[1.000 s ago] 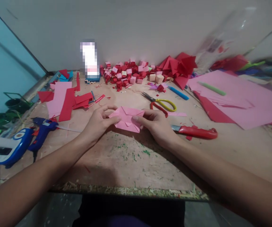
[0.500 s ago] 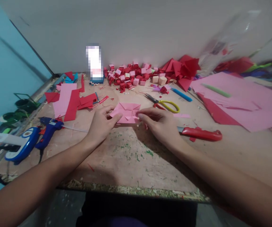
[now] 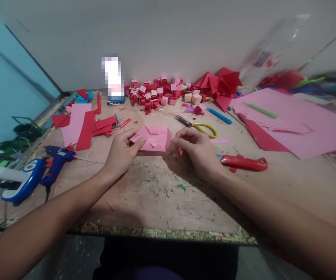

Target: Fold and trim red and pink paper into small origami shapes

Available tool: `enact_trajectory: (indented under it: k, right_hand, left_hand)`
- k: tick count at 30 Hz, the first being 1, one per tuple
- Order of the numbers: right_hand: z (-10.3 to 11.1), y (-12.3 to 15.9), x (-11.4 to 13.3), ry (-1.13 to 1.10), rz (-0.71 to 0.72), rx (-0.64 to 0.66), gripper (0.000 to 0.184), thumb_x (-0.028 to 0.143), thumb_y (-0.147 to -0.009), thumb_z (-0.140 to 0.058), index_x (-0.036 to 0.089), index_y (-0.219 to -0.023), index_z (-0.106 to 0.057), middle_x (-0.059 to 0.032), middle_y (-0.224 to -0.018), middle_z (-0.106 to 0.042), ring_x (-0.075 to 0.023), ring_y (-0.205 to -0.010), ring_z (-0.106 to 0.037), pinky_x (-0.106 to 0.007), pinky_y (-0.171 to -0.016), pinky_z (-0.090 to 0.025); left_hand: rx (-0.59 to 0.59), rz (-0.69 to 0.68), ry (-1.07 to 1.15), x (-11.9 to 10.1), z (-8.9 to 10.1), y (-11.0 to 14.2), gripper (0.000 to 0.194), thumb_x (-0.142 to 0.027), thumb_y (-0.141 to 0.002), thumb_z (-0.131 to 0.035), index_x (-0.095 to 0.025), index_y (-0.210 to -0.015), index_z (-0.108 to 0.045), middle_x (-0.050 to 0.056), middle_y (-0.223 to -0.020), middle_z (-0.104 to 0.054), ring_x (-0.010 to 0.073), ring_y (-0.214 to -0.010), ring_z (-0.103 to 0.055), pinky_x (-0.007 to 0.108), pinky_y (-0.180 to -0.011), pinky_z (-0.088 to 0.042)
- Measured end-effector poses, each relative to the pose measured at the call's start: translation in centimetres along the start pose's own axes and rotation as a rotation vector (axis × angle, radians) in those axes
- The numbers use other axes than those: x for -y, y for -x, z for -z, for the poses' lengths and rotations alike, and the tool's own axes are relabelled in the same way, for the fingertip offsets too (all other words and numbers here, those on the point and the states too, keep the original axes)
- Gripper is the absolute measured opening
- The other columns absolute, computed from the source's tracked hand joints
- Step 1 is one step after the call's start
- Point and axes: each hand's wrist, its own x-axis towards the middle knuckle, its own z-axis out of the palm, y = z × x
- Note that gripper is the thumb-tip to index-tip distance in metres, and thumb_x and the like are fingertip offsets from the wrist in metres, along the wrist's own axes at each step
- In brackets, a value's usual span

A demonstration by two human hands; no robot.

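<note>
A folded pink paper piece (image 3: pixel 154 138) sits just above the wooden table (image 3: pixel 162 194), held between both hands. My left hand (image 3: pixel 121 152) pinches its left edge with thumb and fingers. My right hand (image 3: pixel 197 149) grips its right edge, fingers curled. Yellow-handled scissors (image 3: pixel 198 126) lie just beyond my right hand, and a red-handled knife (image 3: pixel 244 162) lies to its right.
A heap of small red and pink paper cubes (image 3: pixel 159 95) lies at the back by the wall, with folded red paper (image 3: pixel 220 83) beside it. Large pink sheets (image 3: pixel 290 120) cover the right. Red and pink strips (image 3: pixel 82 124) and a blue glue gun (image 3: pixel 55 161) lie left.
Both hands have turned and refolded the pink piece, which now looks narrower and sits slightly farther from me. The view shifted a little.
</note>
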Motion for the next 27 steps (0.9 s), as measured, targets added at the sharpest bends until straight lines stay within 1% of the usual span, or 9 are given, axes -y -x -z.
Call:
enact_trajectory:
  k: [4,7,10,12,13,15,17,21,27]
  right_hand:
    - [0.7,-0.5,0.1,-0.046,0.010,-0.052,0.013,0.021,-0.073,-0.068,0.022,-0.070,-0.056,0.0020,-0.057,-0.055,-0.0126,-0.051,-0.052,-0.029,-0.051,-0.044]
    - [0.8,-0.8,-0.2,-0.057,-0.024,-0.064,0.014,0.022,-0.072,-0.068,0.022,-0.073,-0.054,0.0011,-0.062,-0.057,-0.0133,-0.053,-0.056,-0.029,-0.052,-0.048]
    - [0.7,-0.8,-0.5,-0.068,-0.043,-0.052,0.023,0.028,-0.072,-0.072,0.021,-0.091,-0.062,-0.0026,-0.080,-0.065,-0.0153,-0.064,-0.063,-0.029,-0.056,-0.053]
    - [0.6,-0.7,-0.5,-0.060,-0.042,-0.009,0.033,0.034,-0.074,-0.075,0.020,-0.103,-0.067,-0.0063,-0.095,-0.069,-0.0159,-0.070,-0.064,-0.030,-0.060,-0.054]
    - [0.6,-0.6,-0.4,-0.045,-0.042,0.014,0.035,0.036,-0.075,-0.076,0.019,-0.105,-0.070,-0.0075,-0.099,-0.070,-0.0161,-0.071,-0.063,-0.031,-0.061,-0.054]
    - [0.5,-0.5,-0.4,-0.004,-0.039,0.045,0.030,0.039,-0.078,-0.075,0.017,-0.099,-0.075,-0.0080,-0.095,-0.071,-0.0161,-0.071,-0.061,-0.032,-0.061,-0.052]
    - [0.5,-0.3,-0.3,0.036,-0.028,0.053,0.025,0.039,-0.080,-0.074,0.017,-0.091,-0.077,-0.0072,-0.088,-0.071,-0.0166,-0.071,-0.060,-0.032,-0.062,-0.050]
    - [0.4,-0.2,-0.4,0.076,-0.001,0.065,0.017,0.035,-0.081,-0.074,0.017,-0.081,-0.077,-0.0057,-0.082,-0.069,-0.0172,-0.072,-0.058,-0.033,-0.065,-0.047]
    - [0.4,-0.4,-0.8,-0.007,-0.046,0.092,0.014,0.030,-0.076,-0.078,0.017,-0.081,-0.079,-0.0058,-0.081,-0.070,-0.0170,-0.071,-0.056,-0.033,-0.065,-0.045]
  left_hand:
    - [0.016,0.100,0.176,0.4,0.2,-0.3,0.023,-0.036,-0.079,-0.078,-0.018,-0.093,-0.075,0.003,-0.084,-0.073,0.0149,-0.068,-0.065,0.027,-0.063,-0.057]
    - [0.002,0.151,0.230,0.1,-0.1,-0.1,0.026,-0.035,-0.073,-0.082,-0.017,-0.090,-0.073,0.002,-0.079,-0.072,0.0134,-0.064,-0.064,0.024,-0.060,-0.056]
    - [0.029,0.187,0.263,-0.4,-0.4,0.2,0.028,-0.034,-0.073,-0.083,-0.016,-0.091,-0.073,0.003,-0.080,-0.073,0.0139,-0.065,-0.066,0.024,-0.060,-0.056]
    - [0.093,0.217,0.276,-0.6,-0.4,0.3,0.030,-0.035,-0.073,-0.082,-0.015,-0.094,-0.074,0.004,-0.084,-0.074,0.0154,-0.067,-0.067,0.027,-0.062,-0.058]
    - [0.127,0.231,0.280,-0.6,-0.4,0.3,0.031,-0.035,-0.072,-0.082,-0.015,-0.096,-0.074,0.005,-0.086,-0.075,0.0165,-0.068,-0.068,0.028,-0.063,-0.059]
    - [0.182,0.236,0.272,-0.7,-0.3,0.4,0.031,-0.034,-0.072,-0.082,-0.015,-0.096,-0.075,0.006,-0.088,-0.076,0.0183,-0.071,-0.070,0.030,-0.065,-0.060]
    - [0.193,0.192,0.232,-0.7,-0.3,0.4,0.028,-0.035,-0.075,-0.081,-0.016,-0.095,-0.076,0.007,-0.091,-0.077,0.0191,-0.077,-0.072,0.029,-0.068,-0.060]
    - [0.131,0.135,0.158,-0.5,-0.3,0.2,0.025,-0.037,-0.080,-0.077,-0.017,-0.095,-0.078,0.007,-0.091,-0.078,0.0190,-0.079,-0.072,0.026,-0.065,-0.057]
    - [0.084,0.185,0.251,0.0,-0.2,0.1,0.027,-0.037,-0.075,-0.082,-0.017,-0.093,-0.076,0.005,-0.081,-0.077,0.0165,-0.067,-0.070,0.025,-0.058,-0.054]
